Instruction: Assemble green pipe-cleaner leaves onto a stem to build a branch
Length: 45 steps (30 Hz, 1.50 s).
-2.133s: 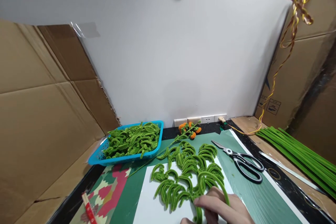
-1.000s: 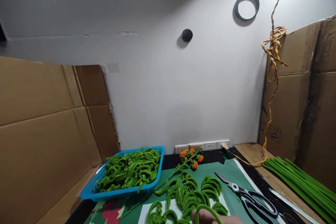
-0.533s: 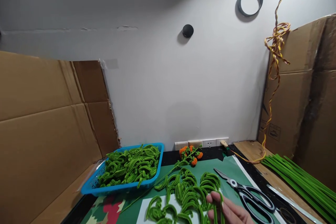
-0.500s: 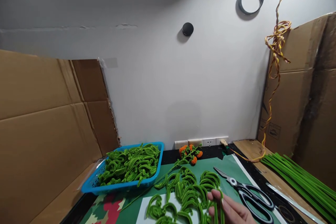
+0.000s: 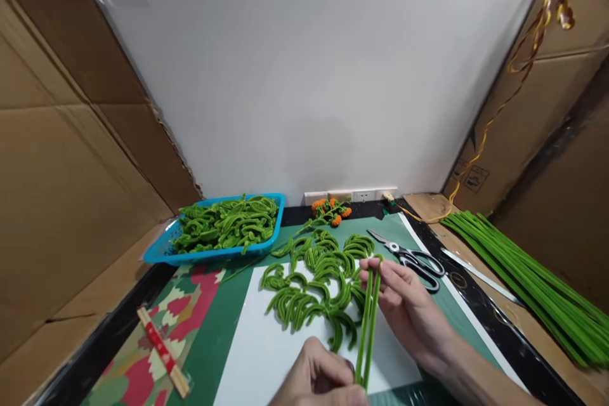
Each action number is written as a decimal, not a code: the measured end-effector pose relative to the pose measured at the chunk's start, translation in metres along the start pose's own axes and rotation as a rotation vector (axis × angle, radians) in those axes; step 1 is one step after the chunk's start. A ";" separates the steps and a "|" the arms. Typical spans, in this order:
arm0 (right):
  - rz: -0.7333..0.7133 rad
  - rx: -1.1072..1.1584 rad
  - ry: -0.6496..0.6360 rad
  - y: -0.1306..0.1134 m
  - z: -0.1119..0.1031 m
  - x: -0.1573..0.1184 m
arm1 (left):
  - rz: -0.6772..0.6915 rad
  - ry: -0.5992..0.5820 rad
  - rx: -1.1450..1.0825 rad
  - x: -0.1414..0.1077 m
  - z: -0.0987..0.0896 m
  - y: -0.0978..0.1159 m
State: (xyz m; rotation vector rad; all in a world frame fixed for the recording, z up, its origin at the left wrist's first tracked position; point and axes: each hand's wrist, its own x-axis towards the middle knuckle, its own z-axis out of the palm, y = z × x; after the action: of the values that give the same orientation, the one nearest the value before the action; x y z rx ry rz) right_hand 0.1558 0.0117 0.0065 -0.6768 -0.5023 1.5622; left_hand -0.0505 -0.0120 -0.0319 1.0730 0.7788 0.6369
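Observation:
A green pipe cleaner (image 5: pixel 368 320), folded double into two long strands, stretches between my hands. My right hand (image 5: pixel 404 301) pinches its bent upper end. Near the bottom edge, the fingers of my left hand (image 5: pixel 321 380) close on the lower part of the strands. Behind and left of them, many curled green pipe-cleaner pieces (image 5: pixel 328 273) lie in clusters on a white sheet (image 5: pixel 247 349) and the green mat (image 5: pixel 214 323). Scissors (image 5: pixel 409 257) with dark handles rest on the mat beyond my right hand, blades partly apart.
A blue basket (image 5: pixel 214 258) heaped with green pieces stands at the back left. An orange-flowered stem (image 5: pixel 333 210) lies near the wall sockets (image 5: pixel 364 195). To the right are a bundle of straight green pipe cleaners (image 5: pixel 528 292) and a metal strip (image 5: pixel 480 276). Wrapped chopsticks (image 5: pixel 163 352) lie front left.
The view has tilted down, showing more of the tabletop. My left hand has come into view at the bottom, holding the lower strands, while my right hand still pinches the pipe cleaner.

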 end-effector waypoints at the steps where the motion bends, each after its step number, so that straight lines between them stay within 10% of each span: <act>1: -0.012 -0.012 0.007 -0.002 0.001 0.000 | -0.039 -0.050 0.030 -0.001 0.003 0.003; 30: -0.053 -0.008 -0.049 -0.026 0.000 -0.005 | -0.151 -0.181 -0.034 -0.005 0.009 0.024; 45: -0.219 -0.491 -0.112 -0.032 -0.009 -0.003 | 0.182 0.250 -0.135 0.004 -0.018 0.052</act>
State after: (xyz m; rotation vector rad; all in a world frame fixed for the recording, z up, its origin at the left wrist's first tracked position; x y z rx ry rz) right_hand 0.1849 0.0119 0.0218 -0.8726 -1.0292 1.2808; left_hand -0.0673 0.0188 0.0113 0.9572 0.8455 0.9791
